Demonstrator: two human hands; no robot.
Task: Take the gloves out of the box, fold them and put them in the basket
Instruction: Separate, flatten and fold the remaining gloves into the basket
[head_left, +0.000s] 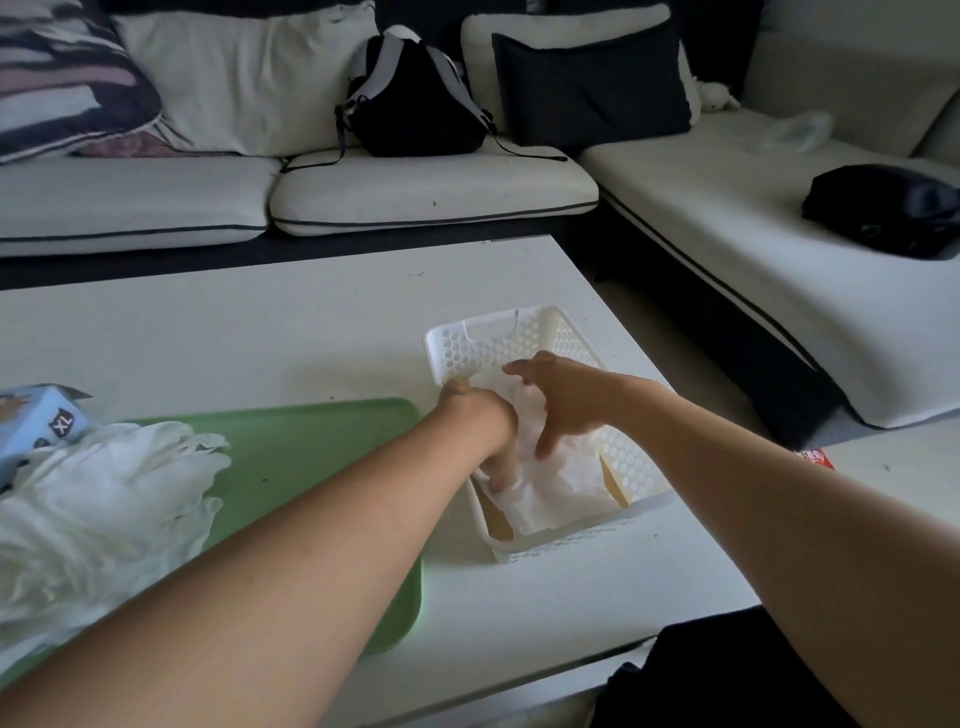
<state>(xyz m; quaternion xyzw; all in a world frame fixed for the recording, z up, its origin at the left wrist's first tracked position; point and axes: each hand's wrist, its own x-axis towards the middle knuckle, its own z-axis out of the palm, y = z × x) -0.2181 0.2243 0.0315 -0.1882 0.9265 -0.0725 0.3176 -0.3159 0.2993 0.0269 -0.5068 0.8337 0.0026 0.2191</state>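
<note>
A white perforated basket (631, 462) stands on the white table (260, 332), right of centre. Folded white gloves (550, 483) lie inside it. Both my hands are down in the basket. My left hand (493, 431) presses its fingers onto the gloves near the left wall. My right hand (563, 402) rests spread on top of them, fingers apart and bent down. A heap of loose white gloves (98, 499) lies on a green tray (311, 467) at the left. The light blue glove box (39, 423), marked XL, sits at the left edge behind that heap.
A white sofa (415, 192) with cushions runs behind and to the right of the table. A black backpack (415, 98) and a black bag (888, 208) sit on it. A small red packet (815, 460) lies right of the basket.
</note>
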